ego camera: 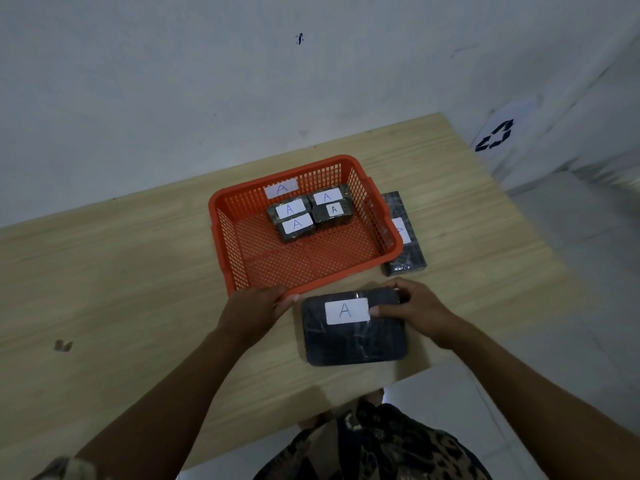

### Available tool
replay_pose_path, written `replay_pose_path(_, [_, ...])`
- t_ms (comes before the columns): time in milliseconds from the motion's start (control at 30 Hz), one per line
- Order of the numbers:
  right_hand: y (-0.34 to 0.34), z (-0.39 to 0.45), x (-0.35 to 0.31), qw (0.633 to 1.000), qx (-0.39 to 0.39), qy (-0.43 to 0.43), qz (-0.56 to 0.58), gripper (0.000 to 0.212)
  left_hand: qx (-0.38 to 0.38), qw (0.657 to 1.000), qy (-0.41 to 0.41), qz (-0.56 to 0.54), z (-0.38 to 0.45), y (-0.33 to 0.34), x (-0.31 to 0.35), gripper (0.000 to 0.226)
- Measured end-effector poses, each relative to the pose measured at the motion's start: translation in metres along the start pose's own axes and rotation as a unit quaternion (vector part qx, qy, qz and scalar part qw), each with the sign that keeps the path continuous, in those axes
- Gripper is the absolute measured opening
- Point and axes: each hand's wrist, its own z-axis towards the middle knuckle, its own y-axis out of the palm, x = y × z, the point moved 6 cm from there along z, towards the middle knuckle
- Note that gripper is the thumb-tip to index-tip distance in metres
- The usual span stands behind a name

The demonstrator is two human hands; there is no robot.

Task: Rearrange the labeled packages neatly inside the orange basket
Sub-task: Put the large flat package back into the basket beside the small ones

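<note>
Both hands gripped the big package [353, 327] on the tabletop [121, 271] just near of the basket [304, 261]: the left hand [256, 313] at its left edge, the right hand [412, 310] clasping its far right corner, thumb on the label. Four small packages [308, 211] sat at the basket's far side; a long package [403, 233] lay outside, right. Lifted carelessly, the slick wrap could probably slip, or the package could catch the near rim and shove the basket.

Orange basket [239, 244] — four A-labeled packages [310, 213] clustered at back
</note>
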Motion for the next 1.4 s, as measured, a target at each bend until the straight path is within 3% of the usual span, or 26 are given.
replay_pose_path(100, [-0.027, 0.001, -0.028, 0.998, 0.002, -0.001, 0.058, 0.044, 0.016, 1.000, 0.008, 0.011, 0.000, 0.001, -0.001, 0.056])
replay_pose_path(233, [-0.046, 0.015, -0.066, 0.987, 0.074, -0.057, 0.133, 0.036, 0.033, 0.999, 0.011, 0.022, -0.001, 0.002, -0.003, 0.064])
replay_pose_path(400, [-0.023, 0.053, -0.097, 0.981, 0.146, -0.106, 0.071, 0.033, 0.037, 0.998, 0.016, 0.042, -0.002, 0.001, -0.003, 0.052])
replay_pose_path(567, [-0.002, 0.091, -0.106, 0.989, 0.113, -0.092, 0.014, 0.025, 0.054, 0.997, 0.015, 0.048, -0.003, -0.002, -0.001, 0.047])
replay_pose_path(700, [-0.002, 0.112, -0.112, 0.989, 0.074, -0.083, -0.098, 0.028, 0.075, 0.995, 0.027, 0.058, -0.002, -0.010, 0.007, 0.038])
replay_pose_path(833, [-0.002, 0.130, -0.114, 0.982, 0.001, -0.038, -0.183, 0.025, 0.074, 0.996, 0.016, 0.054, -0.002, -0.011, 0.006, 0.038])
replay_pose_path(1033, [0.005, 0.145, -0.109, 0.972, -0.075, 0.000, -0.222, 0.023, 0.062, 0.996, 0.004, 0.059, -0.001, -0.009, 0.006, 0.040])
replay_pose_path(1300, [0.004, 0.152, -0.103, 0.985, -0.042, -0.022, -0.167, 0.032, 0.063, 0.995, -0.001, 0.076, 0.000, -0.011, 0.009, 0.041])
replay_pose_path(1400, [0.006, 0.151, -0.106, 0.968, -0.019, -0.066, -0.239, 0.030, 0.059, 0.996, -0.008, 0.070, -0.001, -0.008, 0.007, 0.046])
